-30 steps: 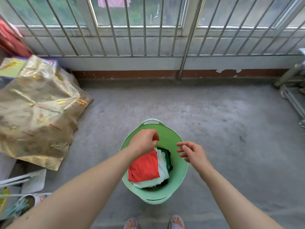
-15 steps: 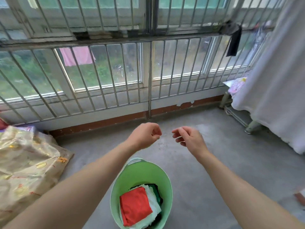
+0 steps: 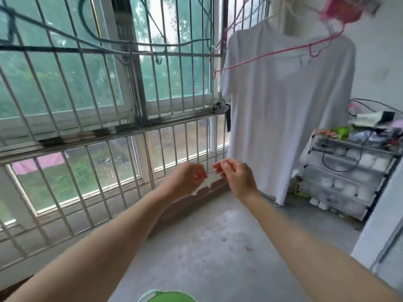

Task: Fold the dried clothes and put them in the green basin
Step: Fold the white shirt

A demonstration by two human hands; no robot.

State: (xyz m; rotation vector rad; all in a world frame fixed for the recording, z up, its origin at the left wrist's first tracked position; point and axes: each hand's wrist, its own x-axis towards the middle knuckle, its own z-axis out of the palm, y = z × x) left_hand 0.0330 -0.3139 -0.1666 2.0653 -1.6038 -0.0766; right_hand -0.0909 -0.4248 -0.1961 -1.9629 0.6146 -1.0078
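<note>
Your left hand and right hand are raised side by side, nearly touching. Both have loosely curled fingers, the right's drawn toward the thumb, and I see nothing held in either. Below your forearms, only the rim of the green basin shows at the near edge; what lies in it is out of view.

Farther off to the right, a white T-shirt hangs on a pink hanger, well above your hands. It looks like the next piece to take down.

If you pull the hem, the hanger may snag in the wires beside it, or the collar may stretch. If the shirt slips free, it will land on the concrete floor and pick up dirt. To its right a cluttered shelf rack could catch a swinging sleeve.

I count two hands, one basin, one hanging shirt and one hanger that I can make out. Beyond the window bars, one pink cloth hangs outside.
</note>
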